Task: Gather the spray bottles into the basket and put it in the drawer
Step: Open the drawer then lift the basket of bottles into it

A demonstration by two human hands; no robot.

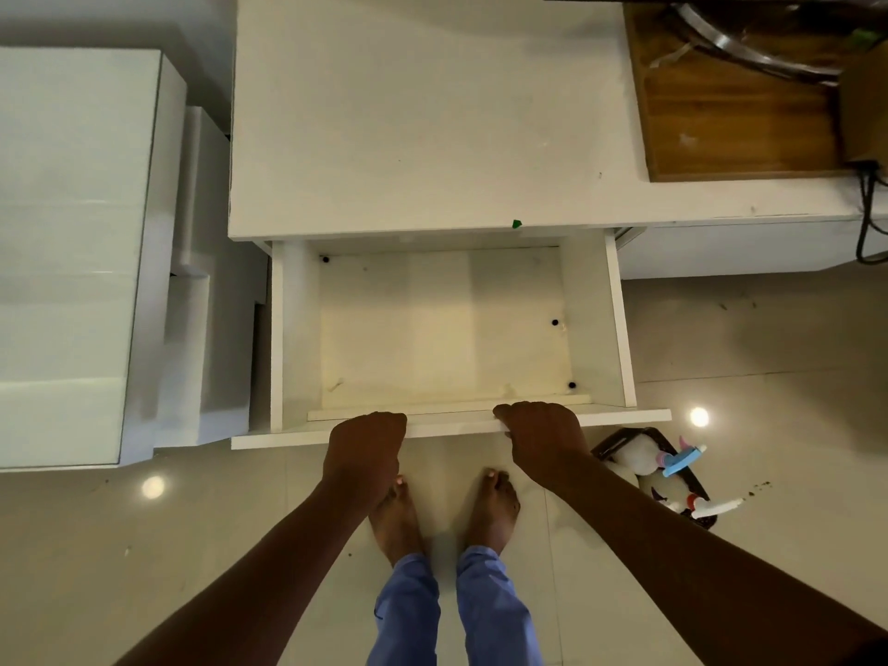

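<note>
A white drawer (596,324) stands pulled out from under the white desk (423,117); nothing lies in it. My left hand (367,449) and my right hand (543,435) both grip the drawer's front panel (451,427), fingers curled over its top edge. On the floor to the right sits a dark basket (612,442) holding white spray bottles, one with a blue and pink trigger head (682,459), another with a white and red head (711,507). My right forearm hides part of the basket.
A white cabinet (72,257) stands at the left. A wooden board (735,117) with a metal stand lies on the desk's far right, and black cables (867,218) hang off its edge. My bare feet (447,511) stand on the tiled floor below the drawer.
</note>
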